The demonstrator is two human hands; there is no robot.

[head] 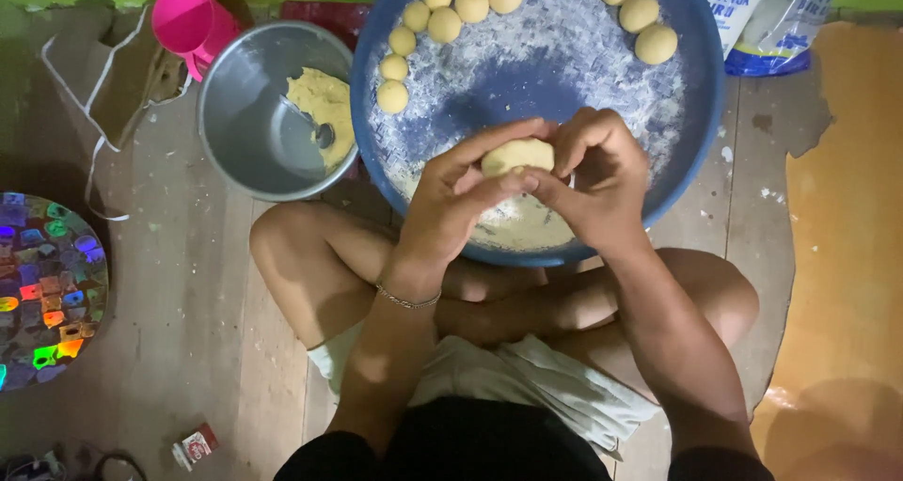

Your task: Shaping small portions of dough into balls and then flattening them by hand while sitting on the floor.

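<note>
The dough lump (pixel 516 155) sits between both hands over the near part of the blue basin (pixel 701 95). It is a squat oval, long axis running left to right, its top facing up. The left hand (pixel 456 199) cups it from the left with the fingers curled over its top and the thumb under; the right hand (pixel 602 175) pinches its right side with thumb and fingertips.

The basin is dusted with flour, and finished dough balls (pixel 470 4) line its far rim in an arc. Left of it, touching its rim, a steel bowl (pixel 249 124) holds a wedge of yellow dough (pixel 324 105) and a spoon (pixel 315 128). A pink jug (pixel 193 20) stands behind that bowl, and a flour bag (pixel 762 20) lies beyond the basin on the right.

The person sits cross-legged on a worn plank floor (pixel 188 331). A shiny rainbow disc (pixel 47 288) lies at the left edge, a small red packet (pixel 196 445) near it.
</note>
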